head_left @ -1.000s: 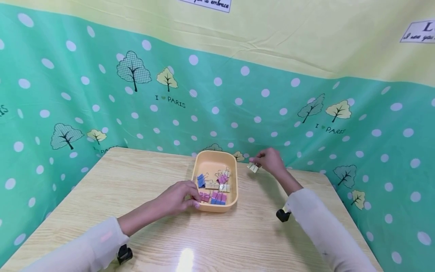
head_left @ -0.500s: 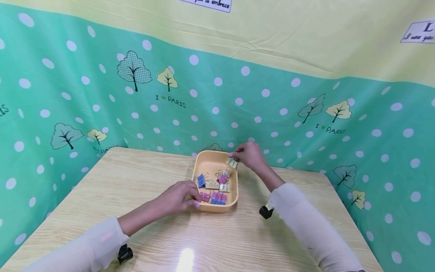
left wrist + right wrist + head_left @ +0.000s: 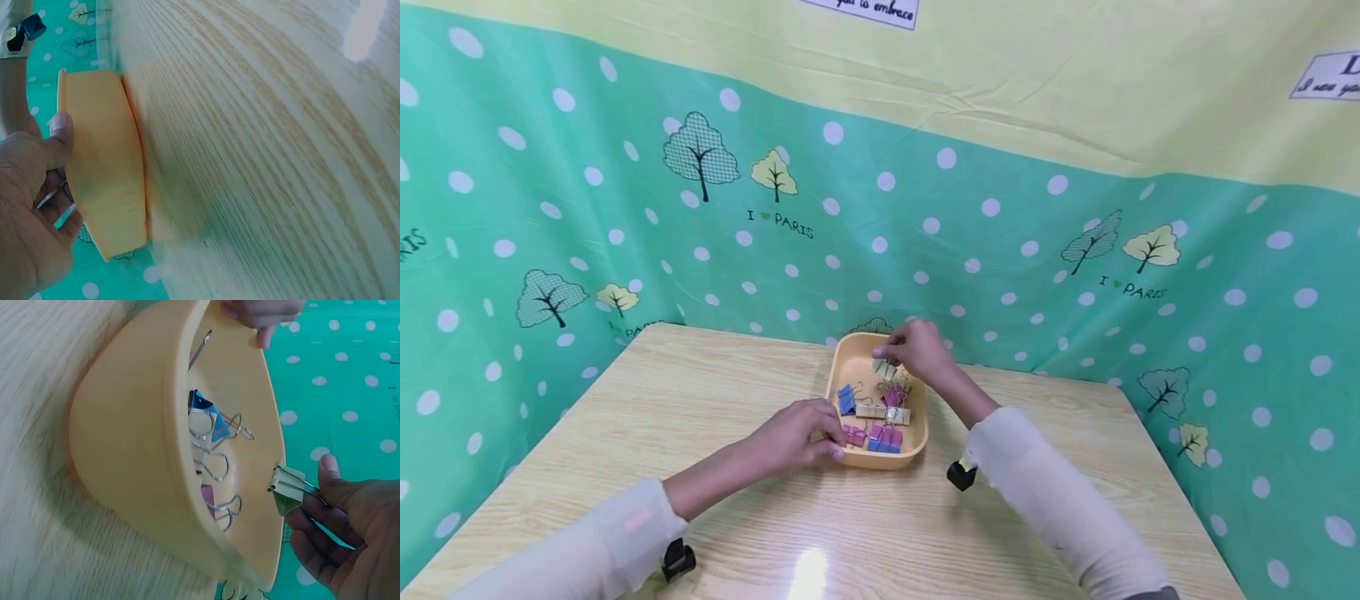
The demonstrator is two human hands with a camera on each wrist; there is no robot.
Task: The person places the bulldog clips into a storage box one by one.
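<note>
An orange plastic tray (image 3: 850,361) sits near the table's far edge and holds several blue, pink and pale binder clips (image 3: 880,417). My left hand (image 3: 793,433) grips the tray's near left rim (image 3: 103,169), thumb on the wall. My right hand (image 3: 919,348) hovers over the tray's far part and pinches a pale green binder clip (image 3: 883,367) by its wire handles. In the right wrist view that green clip (image 3: 286,488) hangs just above the tray's rim (image 3: 275,450), with a blue clip (image 3: 203,415) and wire handles inside.
The wooden table (image 3: 700,417) stretches to the left and toward me. A green dotted curtain (image 3: 625,208) closes it in at the back and both sides. Black camera mounts sit at each wrist (image 3: 961,475).
My right hand carried the green clip leftward from beside the tray's right side to above its inside. The left hand stayed on the tray rim.
</note>
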